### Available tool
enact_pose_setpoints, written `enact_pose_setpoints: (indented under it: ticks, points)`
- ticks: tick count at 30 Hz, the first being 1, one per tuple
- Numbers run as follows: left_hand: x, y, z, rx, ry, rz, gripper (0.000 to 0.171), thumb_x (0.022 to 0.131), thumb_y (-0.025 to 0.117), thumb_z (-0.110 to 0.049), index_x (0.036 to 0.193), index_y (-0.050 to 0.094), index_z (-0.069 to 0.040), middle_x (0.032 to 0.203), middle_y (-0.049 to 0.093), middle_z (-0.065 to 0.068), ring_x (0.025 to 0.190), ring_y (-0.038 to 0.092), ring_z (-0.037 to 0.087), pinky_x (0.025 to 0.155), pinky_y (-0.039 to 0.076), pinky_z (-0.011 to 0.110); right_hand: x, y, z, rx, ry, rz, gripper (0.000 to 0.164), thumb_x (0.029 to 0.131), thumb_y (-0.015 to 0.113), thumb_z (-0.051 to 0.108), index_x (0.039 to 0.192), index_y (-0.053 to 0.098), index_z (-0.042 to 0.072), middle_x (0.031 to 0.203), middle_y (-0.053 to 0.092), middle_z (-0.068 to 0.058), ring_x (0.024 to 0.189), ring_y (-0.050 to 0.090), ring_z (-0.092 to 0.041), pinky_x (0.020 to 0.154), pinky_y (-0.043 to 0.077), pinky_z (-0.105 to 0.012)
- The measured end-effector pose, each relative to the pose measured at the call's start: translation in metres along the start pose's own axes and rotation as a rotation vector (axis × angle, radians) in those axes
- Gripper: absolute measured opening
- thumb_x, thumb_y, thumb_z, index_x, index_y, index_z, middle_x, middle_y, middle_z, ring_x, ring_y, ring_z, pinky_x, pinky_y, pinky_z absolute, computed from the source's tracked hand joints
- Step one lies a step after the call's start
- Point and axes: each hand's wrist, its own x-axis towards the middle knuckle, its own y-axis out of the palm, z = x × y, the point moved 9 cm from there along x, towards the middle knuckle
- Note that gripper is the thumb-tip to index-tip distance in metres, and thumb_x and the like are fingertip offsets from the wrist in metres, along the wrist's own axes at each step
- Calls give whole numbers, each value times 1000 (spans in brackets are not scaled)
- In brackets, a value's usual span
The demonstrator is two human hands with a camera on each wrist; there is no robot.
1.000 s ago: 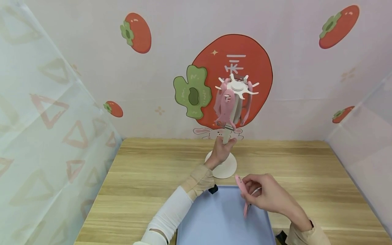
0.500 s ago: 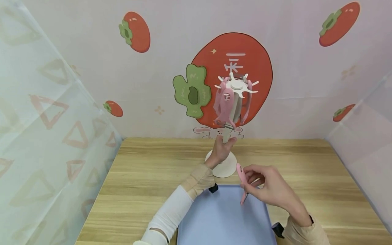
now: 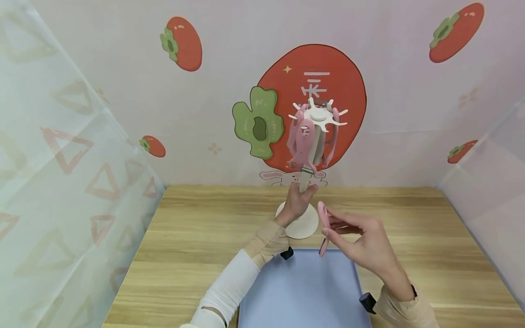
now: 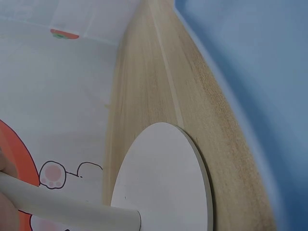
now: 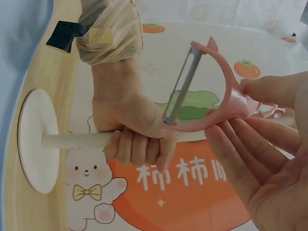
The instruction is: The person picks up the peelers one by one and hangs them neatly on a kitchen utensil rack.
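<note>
My left hand (image 3: 298, 200) grips the pole of a white stand (image 3: 318, 116) whose round base (image 4: 161, 178) rests on the table. White hooks spread out from the stand's top. Several pink peelers (image 3: 303, 141) hang there, around the pole. Between thumb and fingers, my right hand (image 3: 367, 239) pinches another pink peeler (image 5: 231, 103) by its handle. In the right wrist view its metal blade (image 5: 183, 86) spans a curved, Y-shaped head with a small pointed tip. The head view shows this peeler upright, handle end up, over the far edge of the tray and right of the base.
A blue tray (image 3: 303, 291) lies on the wooden table (image 3: 197, 228), close in front of the stand's base. Behind the table rises a back wall (image 3: 221, 82) with persimmon prints. Fabric side walls (image 3: 53, 182) bound the left and right.
My right hand has lifted the peeler up and away from me, from above the tray toward the stand. The left hand keeps its grip on the pole.
</note>
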Motion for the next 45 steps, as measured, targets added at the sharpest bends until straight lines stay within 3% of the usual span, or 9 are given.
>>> enact_pose_setpoints:
  ticks: [10, 27, 45]
  points:
    - [0, 0, 3, 13, -37, 7, 49, 100, 62, -14, 58, 38, -8, 53, 29, -4, 48, 25, 9, 47, 21, 28, 15, -22, 19, 95, -153, -208, 58, 65, 83, -22, 120, 73, -9, 94, 79, -17, 88, 77, -10, 72, 59, -21]
    - [-2, -1, 0, 6, -30, 3, 49, 100, 61, -13, 57, 36, -8, 53, 29, -5, 48, 25, 8, 47, 20, 28, 30, -39, 35, 282, -267, -306, 50, 66, 77, -28, 115, 68, -22, 96, 78, -20, 90, 78, -16, 77, 59, -22]
    - [-2, -1, 1, 3, -56, 3, 51, 100, 61, -14, 56, 34, -9, 52, 28, -6, 48, 22, 8, 47, 19, 27, 50, -57, 42, 311, -283, -390, 47, 66, 75, -28, 113, 68, -23, 95, 79, -17, 88, 78, -16, 77, 60, -23]
